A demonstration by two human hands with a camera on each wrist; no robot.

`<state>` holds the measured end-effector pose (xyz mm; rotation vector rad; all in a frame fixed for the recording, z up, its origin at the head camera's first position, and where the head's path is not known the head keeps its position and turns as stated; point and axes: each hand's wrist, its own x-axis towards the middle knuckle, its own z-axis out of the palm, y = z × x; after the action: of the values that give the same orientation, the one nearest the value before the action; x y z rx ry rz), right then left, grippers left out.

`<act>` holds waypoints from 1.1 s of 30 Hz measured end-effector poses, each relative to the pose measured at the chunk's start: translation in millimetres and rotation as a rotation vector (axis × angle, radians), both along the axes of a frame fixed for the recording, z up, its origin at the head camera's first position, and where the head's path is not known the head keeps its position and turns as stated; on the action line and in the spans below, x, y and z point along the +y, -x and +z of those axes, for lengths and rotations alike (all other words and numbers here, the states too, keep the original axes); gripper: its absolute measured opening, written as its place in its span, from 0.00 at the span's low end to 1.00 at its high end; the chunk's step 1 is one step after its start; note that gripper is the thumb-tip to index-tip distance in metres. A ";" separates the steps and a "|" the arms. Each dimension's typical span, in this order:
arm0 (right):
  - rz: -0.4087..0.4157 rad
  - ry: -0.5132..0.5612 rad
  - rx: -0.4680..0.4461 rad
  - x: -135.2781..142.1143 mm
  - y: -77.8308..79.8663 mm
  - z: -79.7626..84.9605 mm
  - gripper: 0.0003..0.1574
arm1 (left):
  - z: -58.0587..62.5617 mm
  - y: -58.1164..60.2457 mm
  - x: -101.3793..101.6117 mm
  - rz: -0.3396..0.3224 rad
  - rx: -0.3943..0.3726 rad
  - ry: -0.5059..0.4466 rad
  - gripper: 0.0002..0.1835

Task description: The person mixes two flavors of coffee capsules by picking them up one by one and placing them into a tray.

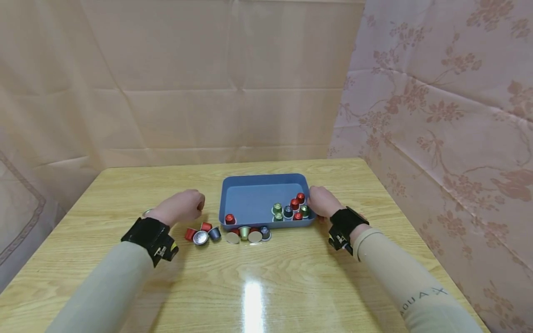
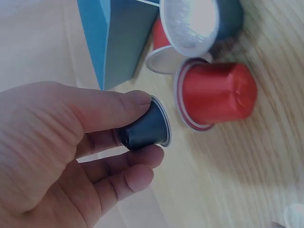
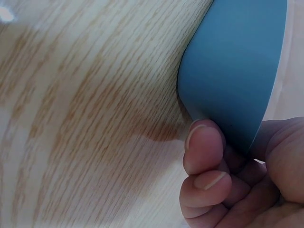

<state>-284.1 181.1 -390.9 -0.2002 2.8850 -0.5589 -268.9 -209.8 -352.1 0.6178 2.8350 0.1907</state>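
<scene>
My left hand [image 1: 182,206] is over the table just left of the blue tray [image 1: 250,194]. In the left wrist view its thumb and fingers pinch a dark coffee capsule [image 2: 146,127], with the silver rim facing away from the palm. Close by that hand lie a red capsule [image 2: 218,95] and a silver-lidded dark capsule [image 2: 192,23]. At the tray's right side, my right hand [image 1: 324,201] grips its wall [image 3: 232,66], fingers curled against the outside. Inside the tray, several red, green and dark capsules stand at the right, and one red capsule [image 1: 230,218] sits at the front left.
Along the tray's front wall lies a row of capsules, including a green one [image 1: 244,232] and a dark blue one [image 1: 265,232]. A small cluster with a silver-lidded capsule [image 1: 201,237] lies left of them. Beige cloth [image 1: 216,92] hangs behind the wooden table [image 1: 233,291].
</scene>
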 end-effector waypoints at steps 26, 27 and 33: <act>0.001 -0.007 0.011 -1.1 0.2 -1.3 0.14 | 11.0 1.6 28.2 -0.130 0.210 -0.061 0.04; 0.003 -0.008 0.014 -1.0 0.4 -1.4 0.14 | 11.4 1.6 29.9 -0.131 0.212 -0.062 0.04; 0.010 -0.013 0.020 0.5 2.4 -4.1 0.14 | 12.8 0.4 40.0 -0.145 0.217 -0.068 0.04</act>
<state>-286.6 181.6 -394.9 -0.2197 2.9041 -0.5390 -269.3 -169.9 -339.3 0.9072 2.9833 0.2057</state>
